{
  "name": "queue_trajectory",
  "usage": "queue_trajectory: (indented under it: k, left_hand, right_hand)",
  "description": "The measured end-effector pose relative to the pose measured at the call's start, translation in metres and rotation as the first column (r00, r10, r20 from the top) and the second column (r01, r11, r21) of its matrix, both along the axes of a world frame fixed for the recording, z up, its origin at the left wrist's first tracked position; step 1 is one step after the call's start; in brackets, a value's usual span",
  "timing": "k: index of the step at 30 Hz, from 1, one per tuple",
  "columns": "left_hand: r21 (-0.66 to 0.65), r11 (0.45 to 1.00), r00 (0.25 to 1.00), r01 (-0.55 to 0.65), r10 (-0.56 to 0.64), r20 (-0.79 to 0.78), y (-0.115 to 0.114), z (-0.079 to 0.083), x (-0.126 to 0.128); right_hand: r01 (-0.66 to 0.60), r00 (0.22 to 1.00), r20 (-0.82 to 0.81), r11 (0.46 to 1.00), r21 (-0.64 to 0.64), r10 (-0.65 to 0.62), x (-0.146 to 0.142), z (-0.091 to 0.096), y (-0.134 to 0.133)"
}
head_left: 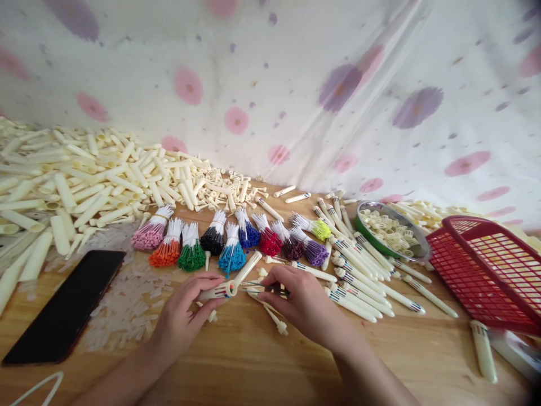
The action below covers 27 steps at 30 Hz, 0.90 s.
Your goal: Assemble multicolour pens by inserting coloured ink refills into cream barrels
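My left hand (186, 313) pinches a cream pen barrel (220, 291) that lies level, its open end facing right. My right hand (300, 299) is closed on thin refills (262, 287) and holds their tips at that open end. Both hands hover just above the wooden table (253, 361). Behind them stands a row of refill bundles in pink (149, 235), orange (165, 254), green (191, 256), black (212, 239), blue (231, 255), red (269, 241), purple (313, 251) and yellow-green (320, 229).
A large heap of cream pen barrels (76, 180) fills the left back. Assembled pens (363, 276) lie right of my hands. A green bowl of small cream parts (391, 232), a red mesh basket (486, 270) and a black phone (67, 304) also sit on the table.
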<state>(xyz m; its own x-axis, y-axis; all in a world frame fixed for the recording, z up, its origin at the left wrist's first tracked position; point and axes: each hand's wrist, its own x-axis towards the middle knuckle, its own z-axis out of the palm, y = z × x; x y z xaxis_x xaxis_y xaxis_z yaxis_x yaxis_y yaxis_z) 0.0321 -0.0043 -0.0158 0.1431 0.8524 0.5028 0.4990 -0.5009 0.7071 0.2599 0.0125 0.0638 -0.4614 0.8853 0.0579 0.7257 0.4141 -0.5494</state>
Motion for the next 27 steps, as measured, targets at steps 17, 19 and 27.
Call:
queue_trajectory:
  k: [17, 19, 27]
  left_hand:
    - [-0.156, 0.988, 0.989, 0.005, 0.018, 0.144, -0.003, -0.008, 0.006]
    - [-0.158, 0.987, 0.989, 0.016, 0.008, 0.149, -0.002, -0.008, 0.006]
    - [-0.208, 0.977, 0.985, 0.047, -0.010, 0.173, -0.002, -0.009, 0.004]
  right_hand:
    - [0.522, 0.753, 0.349, 0.829, 0.199, -0.558, 0.040, -0.051, 0.034]
    - [0.528, 0.768, 0.310, 0.828, 0.190, -0.561, 0.044, -0.053, 0.042]
    - [0.514, 0.793, 0.283, 0.842, 0.166, -0.540, 0.045, -0.051, 0.062]
